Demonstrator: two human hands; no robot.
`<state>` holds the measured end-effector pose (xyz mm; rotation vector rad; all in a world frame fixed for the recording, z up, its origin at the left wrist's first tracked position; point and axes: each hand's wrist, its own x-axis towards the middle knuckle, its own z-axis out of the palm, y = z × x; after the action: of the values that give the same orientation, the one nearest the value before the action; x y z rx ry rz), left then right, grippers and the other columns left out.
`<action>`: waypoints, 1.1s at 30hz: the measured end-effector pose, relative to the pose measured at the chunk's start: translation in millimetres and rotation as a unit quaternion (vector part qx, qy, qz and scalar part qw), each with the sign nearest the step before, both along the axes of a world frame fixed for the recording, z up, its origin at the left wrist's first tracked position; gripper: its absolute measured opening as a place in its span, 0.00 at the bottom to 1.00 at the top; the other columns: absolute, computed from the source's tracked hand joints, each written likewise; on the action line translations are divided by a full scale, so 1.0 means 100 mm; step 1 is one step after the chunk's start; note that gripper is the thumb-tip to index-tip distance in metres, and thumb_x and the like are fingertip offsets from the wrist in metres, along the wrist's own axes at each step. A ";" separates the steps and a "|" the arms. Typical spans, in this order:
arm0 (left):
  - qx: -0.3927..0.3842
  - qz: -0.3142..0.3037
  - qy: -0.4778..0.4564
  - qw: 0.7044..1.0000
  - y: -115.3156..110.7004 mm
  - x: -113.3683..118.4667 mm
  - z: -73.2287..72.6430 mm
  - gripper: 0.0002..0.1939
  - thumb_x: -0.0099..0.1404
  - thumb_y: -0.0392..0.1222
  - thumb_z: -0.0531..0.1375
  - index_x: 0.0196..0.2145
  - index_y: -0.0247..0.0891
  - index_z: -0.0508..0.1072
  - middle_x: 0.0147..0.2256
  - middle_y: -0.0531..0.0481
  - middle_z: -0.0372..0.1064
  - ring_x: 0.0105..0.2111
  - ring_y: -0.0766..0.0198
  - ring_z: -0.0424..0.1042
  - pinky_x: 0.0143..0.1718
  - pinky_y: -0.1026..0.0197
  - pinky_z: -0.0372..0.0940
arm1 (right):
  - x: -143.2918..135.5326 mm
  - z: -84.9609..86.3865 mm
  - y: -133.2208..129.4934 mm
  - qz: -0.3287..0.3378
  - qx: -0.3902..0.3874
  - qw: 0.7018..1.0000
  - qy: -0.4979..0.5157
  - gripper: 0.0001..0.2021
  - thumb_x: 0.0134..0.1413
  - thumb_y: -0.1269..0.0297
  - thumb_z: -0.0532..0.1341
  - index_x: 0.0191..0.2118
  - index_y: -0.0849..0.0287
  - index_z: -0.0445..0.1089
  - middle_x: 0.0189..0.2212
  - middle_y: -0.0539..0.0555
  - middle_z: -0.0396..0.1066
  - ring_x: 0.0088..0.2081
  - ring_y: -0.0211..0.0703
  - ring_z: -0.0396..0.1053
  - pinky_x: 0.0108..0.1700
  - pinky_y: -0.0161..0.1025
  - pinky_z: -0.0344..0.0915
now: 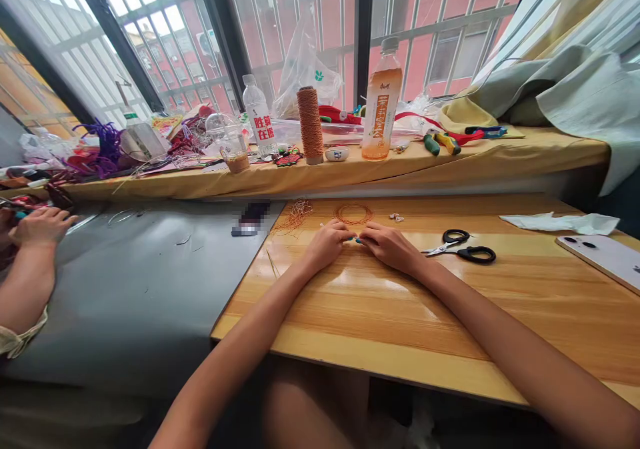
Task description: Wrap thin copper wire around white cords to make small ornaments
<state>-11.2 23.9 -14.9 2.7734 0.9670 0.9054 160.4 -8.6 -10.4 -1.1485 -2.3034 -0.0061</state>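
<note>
My left hand and my right hand meet fingertip to fingertip just above the wooden table. Both are closed in a pinch, and what lies between the fingers is too small to make out. Right behind them is a coil of orange-brown cord. A few small whitish pieces lie past my right hand. Scissors with black handles rest beside my right wrist, blades toward it. Beyond my left hand sits a loose tangle of orange and pale thread.
On the cloth-covered ledge stand a cord spool, a tea bottle, a clear bottle and a plastic cup. A phone and tissue lie right. Another person's hand works at far left.
</note>
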 end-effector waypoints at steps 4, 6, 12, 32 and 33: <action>-0.018 0.010 -0.006 1.000 0.01 0.01 -0.02 0.14 0.59 0.31 0.50 0.36 0.38 0.73 0.30 0.49 0.69 0.34 0.65 0.62 0.37 0.65 0.58 | 0.00 -0.02 0.02 0.003 0.003 1.000 0.020 0.11 0.54 0.68 0.49 0.27 0.61 0.66 0.26 0.53 0.64 0.29 0.37 0.62 0.31 0.33 0.55; -0.037 0.022 -0.017 0.999 -0.01 0.03 0.00 0.14 0.59 0.32 0.50 0.36 0.39 0.74 0.30 0.49 0.69 0.34 0.65 0.62 0.36 0.65 0.58 | 0.01 -0.02 0.04 0.008 -0.003 0.999 0.044 0.11 0.54 0.67 0.49 0.28 0.61 0.67 0.27 0.54 0.65 0.30 0.38 0.62 0.32 0.33 0.55; -0.216 0.031 -0.222 0.950 -0.05 0.07 0.07 0.12 0.56 0.33 0.52 0.34 0.36 0.74 0.27 0.50 0.69 0.28 0.68 0.64 0.32 0.67 0.58 | 0.02 0.02 0.08 -0.004 -0.105 0.963 0.249 0.14 0.49 0.59 0.55 0.37 0.60 0.71 0.28 0.53 0.66 0.28 0.36 0.62 0.31 0.34 0.57; -0.049 0.141 -0.081 0.985 -0.20 0.05 0.29 0.14 0.61 0.42 0.50 0.29 0.34 0.73 0.30 0.45 0.70 0.34 0.62 0.65 0.36 0.61 0.58 | -0.14 0.05 0.01 -0.018 -0.221 0.851 0.477 0.12 0.45 0.58 0.56 0.31 0.62 0.68 0.28 0.54 0.70 0.32 0.40 0.66 0.38 0.38 0.60; -0.051 0.136 -0.110 0.983 -0.20 0.05 0.31 0.13 0.61 0.41 0.50 0.31 0.35 0.73 0.31 0.46 0.70 0.34 0.64 0.66 0.36 0.63 0.59 | -0.15 0.05 0.00 -0.005 -0.223 0.854 0.470 0.12 0.45 0.58 0.56 0.32 0.62 0.68 0.27 0.54 0.70 0.32 0.40 0.67 0.39 0.38 0.60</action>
<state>-6.7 3.6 15.7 2.4296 1.3308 1.1321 145.0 -8.8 -5.2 -1.0275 -1.4218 0.9244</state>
